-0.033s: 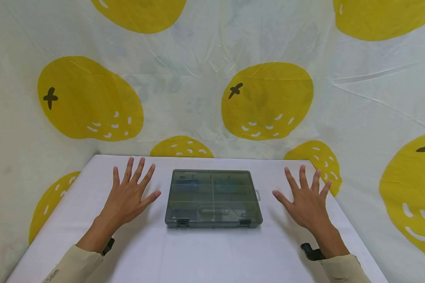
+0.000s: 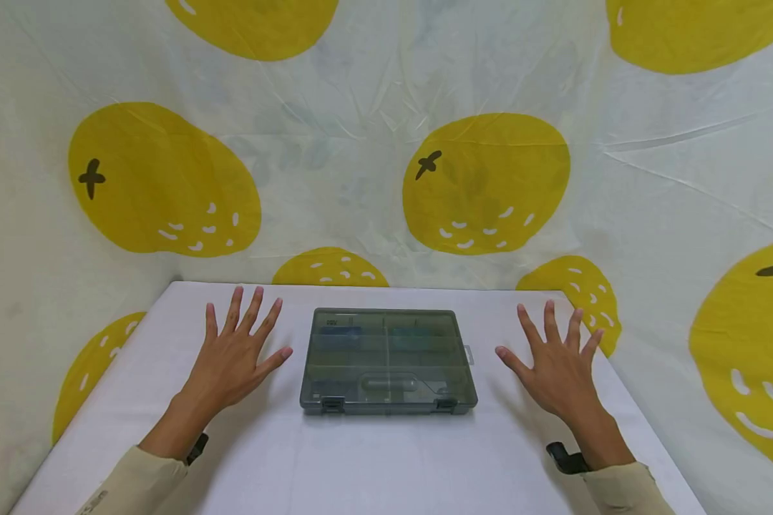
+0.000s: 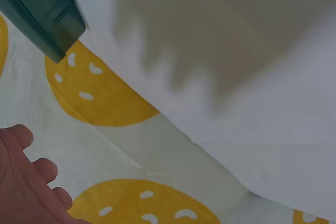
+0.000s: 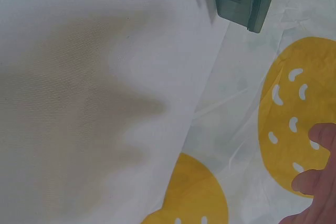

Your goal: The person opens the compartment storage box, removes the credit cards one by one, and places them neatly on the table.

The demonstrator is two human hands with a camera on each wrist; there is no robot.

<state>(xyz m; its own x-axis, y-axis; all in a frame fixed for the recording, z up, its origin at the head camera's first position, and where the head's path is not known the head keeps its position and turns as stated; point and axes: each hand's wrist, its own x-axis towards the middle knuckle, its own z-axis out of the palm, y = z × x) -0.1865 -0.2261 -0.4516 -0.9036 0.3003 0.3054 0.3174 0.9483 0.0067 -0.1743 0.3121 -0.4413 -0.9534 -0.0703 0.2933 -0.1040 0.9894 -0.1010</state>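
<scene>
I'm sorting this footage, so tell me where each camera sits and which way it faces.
Head: worn high, looks forward and down at the box on the table; both hands, left and right, and sleeves show.
Left wrist: looks past fingers across the table to a box corner.
Right wrist: likewise, fingertips showing.
All views share the box.

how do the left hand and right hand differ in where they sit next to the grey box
The left hand lies left of the grey box, its thumb pointing right toward it; the right hand lies on the box's right, thumb pointing left. The left hand sits slightly farther up the table. Both are open, fingers spread, touching nothing but the table.
</scene>
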